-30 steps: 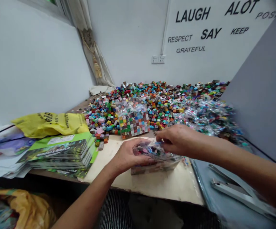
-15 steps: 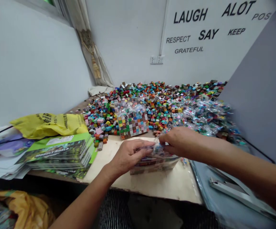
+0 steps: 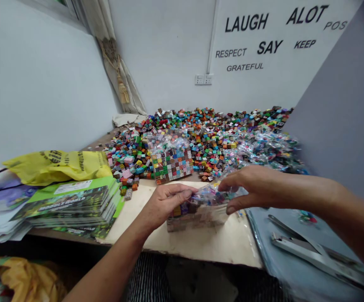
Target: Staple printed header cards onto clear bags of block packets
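A box-shaped pack of patterned cubes in a clear plastic bag (image 3: 197, 218) stands on the pale board (image 3: 157, 247) before me. My left hand (image 3: 166, 203) grips the bag's top left edge between thumb and fingers. Over the right end of the pack is my right hand (image 3: 241, 188), its thumb and fingers spread apart at the crumpled plastic. Small colourful pieces in clear wrap (image 3: 210, 195) show at the top of the pack. Behind it stands a similar bagged pack of cubes (image 3: 172, 165), untouched.
Loose coloured cubes (image 3: 207, 138) are heaped along the wall, with small clear packets (image 3: 263, 147) at the right. A stack of booklets (image 3: 75, 205) and a yellow bag (image 3: 59, 167) lie left. A metal stapler-like tool (image 3: 301, 251) rests on plastic sheets (image 3: 263, 235) at right.
My right hand has opened its fingers from the plastic and moved slightly right. The left hand keeps its grip. The view has shifted a little to the right.
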{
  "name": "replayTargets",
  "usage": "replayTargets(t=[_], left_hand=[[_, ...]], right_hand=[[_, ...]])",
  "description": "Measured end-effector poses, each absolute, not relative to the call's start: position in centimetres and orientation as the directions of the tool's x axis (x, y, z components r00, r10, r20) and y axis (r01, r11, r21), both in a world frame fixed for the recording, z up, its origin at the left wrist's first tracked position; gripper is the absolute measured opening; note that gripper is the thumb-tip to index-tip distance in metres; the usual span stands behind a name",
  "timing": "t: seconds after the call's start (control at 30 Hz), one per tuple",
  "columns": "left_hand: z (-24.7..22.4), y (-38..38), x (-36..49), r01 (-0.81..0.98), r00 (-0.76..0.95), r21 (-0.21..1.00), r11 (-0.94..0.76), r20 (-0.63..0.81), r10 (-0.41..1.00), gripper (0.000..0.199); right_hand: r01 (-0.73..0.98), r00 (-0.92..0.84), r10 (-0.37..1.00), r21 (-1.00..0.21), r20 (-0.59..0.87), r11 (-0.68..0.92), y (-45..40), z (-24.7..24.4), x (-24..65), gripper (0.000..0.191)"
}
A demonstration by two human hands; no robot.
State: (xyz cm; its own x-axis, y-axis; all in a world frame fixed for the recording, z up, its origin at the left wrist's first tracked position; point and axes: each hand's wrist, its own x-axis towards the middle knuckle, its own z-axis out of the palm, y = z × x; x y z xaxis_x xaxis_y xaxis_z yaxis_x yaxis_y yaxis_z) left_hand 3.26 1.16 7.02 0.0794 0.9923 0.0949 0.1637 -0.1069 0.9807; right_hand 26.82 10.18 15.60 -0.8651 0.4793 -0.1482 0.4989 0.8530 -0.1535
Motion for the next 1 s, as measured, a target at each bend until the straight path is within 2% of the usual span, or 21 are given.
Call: replayTargets(t=[0.13, 0.3, 0.37, 0.5, 0.6, 0.67, 0.8, 1.0], left_hand=[[7.2, 1.1, 3.3, 0.154, 0.061, 0.983, -0.096, 0.087, 0.994, 0.023], [7.0, 1.1, 3.2, 0.147, 0.075, 0.981, -0.130, 0.120, 0.990, 0.022], [7.0, 1.0, 3.2, 0.140, 0.084, 0.981, -0.132, 0.121, 0.989, 0.021], [7.0, 0.9, 3.1, 0.099, 0.119, 0.987, -0.129, 0.117, 0.986, 0.024], [7.0, 0.8, 3.1, 0.089, 0.112, 0.988, -0.129, 0.118, 0.987, 0.027], [7.0, 0.8, 3.2, 0.087, 0.112, 0.986, -0.144, 0.135, 0.985, 0.027], [6.7, 0.9, 3.4, 0.059, 0.124, 0.984, -0.169, 0.161, 0.979, 0.026], [6.3, 0.8, 3.2, -0.047, 0.100, 0.992, -0.121, 0.125, 0.987, 0.025]], right_hand=[[0.477, -0.876, 0.464, -0.101, -0.130, 0.873, 9.8, 15.3, 26.0, 0.022], [0.525, -0.800, 0.490, -0.011, -0.346, 0.851, 9.6, 15.7, 24.8, 0.014], [0.525, -0.815, 0.477, -0.071, -0.329, 0.848, 9.9, 15.9, 24.8, 0.017], [0.414, -0.909, 0.351, -0.392, -0.224, 0.822, 10.5, 15.9, 24.3, 0.029], [0.337, -0.939, 0.221, -0.568, -0.265, 0.751, 10.5, 14.8, 22.9, 0.034], [0.345, -0.930, 0.177, -0.597, -0.323, 0.724, 10.3, 14.0, 21.9, 0.033], [0.354, -0.909, 0.127, -0.573, -0.398, 0.739, 10.0, 13.5, 21.2, 0.033], [0.339, -0.940, 0.210, -0.647, -0.270, 0.683, 10.4, 14.9, 22.4, 0.033]])
